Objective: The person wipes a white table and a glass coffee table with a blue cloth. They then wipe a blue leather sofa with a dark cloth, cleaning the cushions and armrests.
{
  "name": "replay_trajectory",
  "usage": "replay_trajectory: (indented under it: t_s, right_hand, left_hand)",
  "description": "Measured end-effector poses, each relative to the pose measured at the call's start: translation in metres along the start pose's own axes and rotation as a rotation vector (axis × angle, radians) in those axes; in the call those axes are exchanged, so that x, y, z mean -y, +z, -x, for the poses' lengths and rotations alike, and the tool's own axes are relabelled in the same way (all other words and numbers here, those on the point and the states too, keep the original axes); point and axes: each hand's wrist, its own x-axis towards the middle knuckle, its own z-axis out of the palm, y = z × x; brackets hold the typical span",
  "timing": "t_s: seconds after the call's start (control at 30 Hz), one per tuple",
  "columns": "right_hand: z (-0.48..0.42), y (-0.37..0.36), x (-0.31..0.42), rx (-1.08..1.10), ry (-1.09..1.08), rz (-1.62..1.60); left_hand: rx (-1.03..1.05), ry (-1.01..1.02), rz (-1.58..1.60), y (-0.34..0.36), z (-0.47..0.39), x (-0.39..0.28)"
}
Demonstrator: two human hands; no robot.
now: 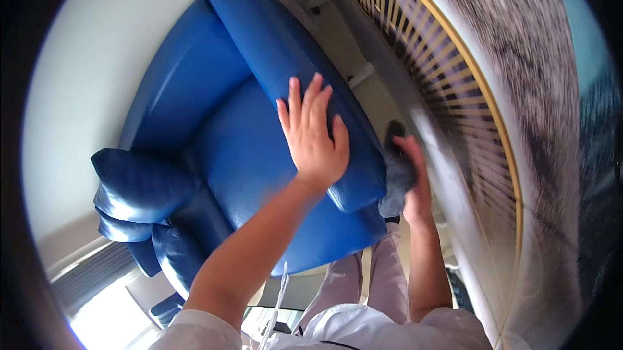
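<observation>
My left hand [315, 141] lies spread, palm down, on or just over the arm of a blue leather-like armchair [297, 48]; whether it touches cannot be told. It holds nothing. To the right, beside the front end of that arm, my right hand [416, 179] grips a dark grey cloth [399, 175], which hangs down between the chair and the bed side. The blue seat [248, 141] spreads to the left of my left hand.
Blue cushions [146, 194] are piled at the chair's left side. At right stands a bed-like piece with a yellow-rimmed slatted panel [452, 43] and a grey fluffy cover [516, 24]. A pale wall [82, 87] is behind the chair. A white cord [280, 296] hangs near my body.
</observation>
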Motion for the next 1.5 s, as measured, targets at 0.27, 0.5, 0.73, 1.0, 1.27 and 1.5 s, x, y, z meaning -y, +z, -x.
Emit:
replay_trajectory:
  t_s: [0.27, 0.5, 0.73, 1.0, 1.27, 1.5]
  right_hand:
    - [-0.193, 0.064, -0.038, 0.147, -0.052, 0.019]
    - [-0.392, 0.159, -0.093, -0.174, -0.154, 0.403]
    - [-0.323, 0.143, -0.130, 0.106, 0.218, 0.276]
    - [-0.012, -0.108, -0.233, 0.216, 0.509, 0.661]
    - [-0.027, -0.026, 0.032, 0.186, 0.228, 1.295]
    - [-0.155, 0.095, 0.197, 0.061, -0.550, 1.103]
  left_hand:
    - [0.069, -0.027, 0.072, -0.004, -0.007, -0.010]
    - [0.120, -0.067, 0.096, -0.008, -0.006, -0.015]
    - [0.127, -0.098, 0.053, -0.011, 0.002, -0.004]
    - [0.076, -0.043, 0.158, 0.005, -0.011, -0.024]
    - [0.089, -0.091, 0.126, -0.007, -0.001, -0.011]
    - [-0.323, -0.313, 0.681, -0.040, -0.039, 0.014]
